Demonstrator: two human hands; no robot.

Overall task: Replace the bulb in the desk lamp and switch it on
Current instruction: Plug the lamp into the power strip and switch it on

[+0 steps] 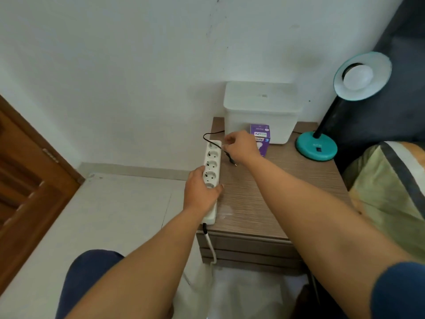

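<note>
A teal desk lamp (316, 148) stands at the back right of the wooden bedside table (276, 192), its shade tipped up with a white bulb (357, 77) in it. A white power strip (212, 166) lies along the table's left edge. My left hand (202, 192) presses down on the strip's near half. My right hand (241, 147) pinches the lamp's black cord (210, 135) just above the strip's far end, and the plug (232, 161) dangles below my fingers, out of any socket. A purple bulb box (262, 139) stands partly hidden behind my right hand.
A white lidded plastic bin (259, 111) sits against the wall at the table's back. A dark headboard and a patterned pillow (391, 187) lie to the right. A wooden door (27, 180) is at the left. The strip's white cable (211, 247) hangs down the table's front.
</note>
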